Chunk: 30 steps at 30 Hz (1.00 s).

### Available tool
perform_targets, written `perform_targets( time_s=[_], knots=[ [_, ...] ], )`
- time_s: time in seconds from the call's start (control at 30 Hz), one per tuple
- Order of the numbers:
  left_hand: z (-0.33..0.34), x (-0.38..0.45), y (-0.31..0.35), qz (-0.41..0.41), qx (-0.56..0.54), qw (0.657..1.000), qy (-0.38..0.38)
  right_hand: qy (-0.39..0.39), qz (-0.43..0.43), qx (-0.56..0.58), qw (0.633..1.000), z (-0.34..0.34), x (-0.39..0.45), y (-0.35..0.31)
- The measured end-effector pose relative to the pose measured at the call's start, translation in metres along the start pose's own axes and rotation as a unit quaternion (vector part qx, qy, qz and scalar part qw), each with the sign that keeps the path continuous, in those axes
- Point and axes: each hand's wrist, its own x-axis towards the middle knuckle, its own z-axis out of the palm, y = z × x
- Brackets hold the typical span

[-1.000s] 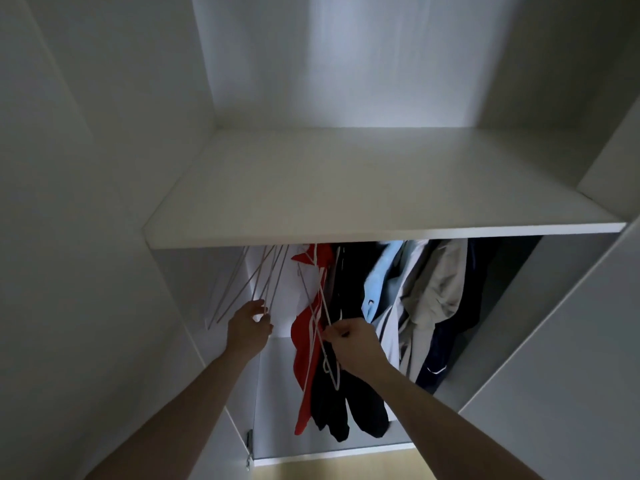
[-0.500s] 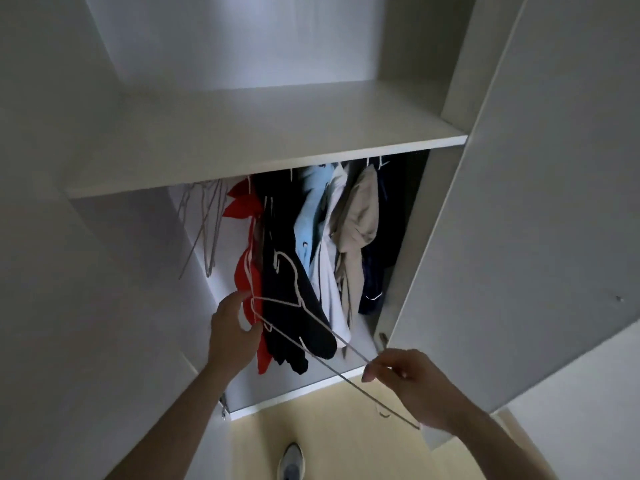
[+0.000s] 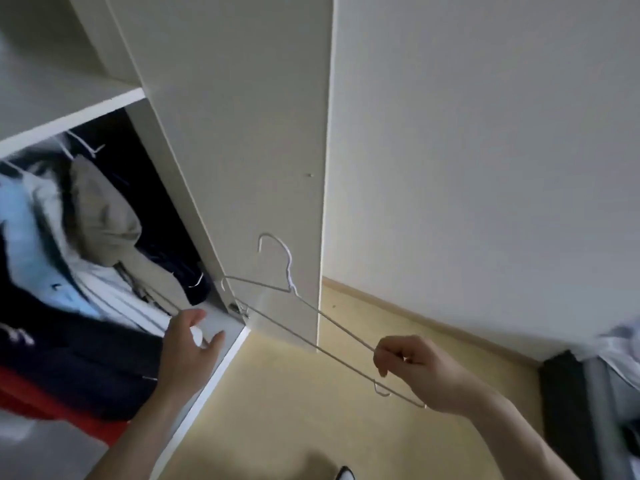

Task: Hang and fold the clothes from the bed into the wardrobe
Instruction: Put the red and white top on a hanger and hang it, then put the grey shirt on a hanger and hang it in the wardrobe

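Right hand [image 3: 419,372]: fingers curled, thumb and forefinger pinching one end of a white wire hanger [image 3: 304,306], gripped at the shoulder corner. Hanger runs up and away leftward from those fingertips, empty, hook uppermost against the wardrobe door [image 3: 249,168].

Left hand [image 3: 188,348]: fingers loosely spread and relaxed, holding nothing, palm toward the wardrobe interior. Far corner of the hanger just above and right of its fingertips, apart from them.

Hanging clothes [image 3: 69,258] directly beyond and left of the left fingers: beige garment [image 3: 104,220] highest, white and pale blue pieces beside it, dark navy items below and behind, a red garment [image 3: 52,407] lowest, near the left wrist. Blurred; individual pieces hard to separate. More white hanger hooks visible above the clothes, under the wardrobe shelf [image 3: 69,112].

Below both hands: yellowish floor [image 3: 294,410]. Right of the right-hand fingers: plain white wall [image 3: 485,168] with skirting at its foot. Further right, at frame edge: dark bed frame [image 3: 561,393] with pale fabric [image 3: 623,344] on top, too cropped to identify.
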Motion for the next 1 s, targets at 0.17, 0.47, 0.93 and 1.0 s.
perform_targets(
  time_s=[0.17, 0.47, 0.93, 1.0],
  knots=[
    [0.077, 0.001, 0.067, 0.1, 0.025, 0.987, -0.124, 0.076, 0.091, 0.018, 0.993, -0.025, -0.092, 0.046],
    [0.199, -0.074, 0.196, 0.255, 0.053, 0.91, -0.322, 0.229, 0.172, 0.142, 0.948, -0.044, -0.272, 0.126],
    [0.381, -0.339, 0.369, 0.114, -0.103, 0.889, -0.431, 0.421, 0.261, 0.085, 0.864, -0.104, -0.499, 0.301],
    [0.405, -0.366, 0.387, 0.114, -0.099, 0.885, -0.44, 0.429, 0.262, 0.119, 0.856, -0.114, -0.518, 0.316]
  ],
)
